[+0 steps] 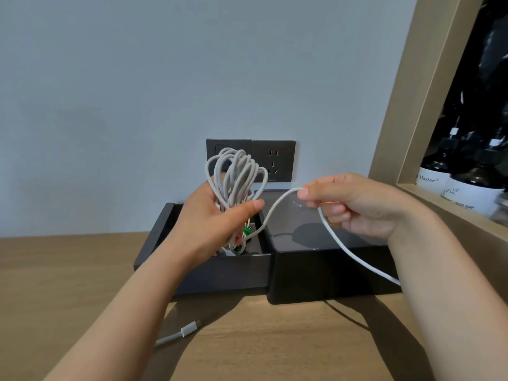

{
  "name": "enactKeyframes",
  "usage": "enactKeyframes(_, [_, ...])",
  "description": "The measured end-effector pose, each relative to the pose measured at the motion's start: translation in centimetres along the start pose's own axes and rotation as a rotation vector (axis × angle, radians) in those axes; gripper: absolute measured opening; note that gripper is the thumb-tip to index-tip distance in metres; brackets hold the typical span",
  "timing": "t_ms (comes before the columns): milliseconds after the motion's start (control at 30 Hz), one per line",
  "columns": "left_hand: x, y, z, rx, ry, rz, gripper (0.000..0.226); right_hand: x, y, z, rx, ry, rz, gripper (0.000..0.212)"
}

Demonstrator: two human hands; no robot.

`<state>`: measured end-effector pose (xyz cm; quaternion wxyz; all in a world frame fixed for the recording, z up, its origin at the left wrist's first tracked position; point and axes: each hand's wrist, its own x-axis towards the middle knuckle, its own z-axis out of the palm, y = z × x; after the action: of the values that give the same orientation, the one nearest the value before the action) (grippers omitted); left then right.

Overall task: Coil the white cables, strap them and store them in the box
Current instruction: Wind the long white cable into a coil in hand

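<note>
The coiled white cable [236, 177] sits mid-frame in your left hand [211, 224], thumb clamping the loops. Its free strand [277, 204] arcs right to your right hand [349, 204], pinched between thumb and forefinger. Below is the open dark box [209, 268]; a loose connector [188, 329] lies on the wooden table [68, 270].

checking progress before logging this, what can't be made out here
Head view only.
- Inside of the dark open box: hidden by the left hand and its coiled white cable.
- Loose white cable stretch pinched by the right hand: end hidden behind that forearm.
- Small green tie: too small to tell if fastened.
</note>
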<state>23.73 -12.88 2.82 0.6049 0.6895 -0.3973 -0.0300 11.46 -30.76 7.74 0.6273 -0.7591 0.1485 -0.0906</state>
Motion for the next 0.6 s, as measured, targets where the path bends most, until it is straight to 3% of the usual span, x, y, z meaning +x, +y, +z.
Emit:
enactKeyframes(67, [-0.1,0.1,0.1,0.007,-0.002,0.005,0.017,0.1,0.1,-0.1,0.014,-0.023,-0.007,0.007])
enactKeyframes(267, [-0.3,0.4,0.6,0.018,0.001,-0.014,0.018,0.0,-0.1,0.1,-0.119,0.077,-0.037,0.015])
enactKeyframes(433, [-0.1,0.3,0.3,0.048,-0.015,-0.007,0.017,-0.3,-0.6,0.6,-0.206,0.16,-0.171,0.017])
enactKeyframes(600, [-0.4,0.9,0.6,0.001,-0.07,0.001,0.018,-0.2,-0.8,1.2,-0.089,0.099,-0.191,0.022])
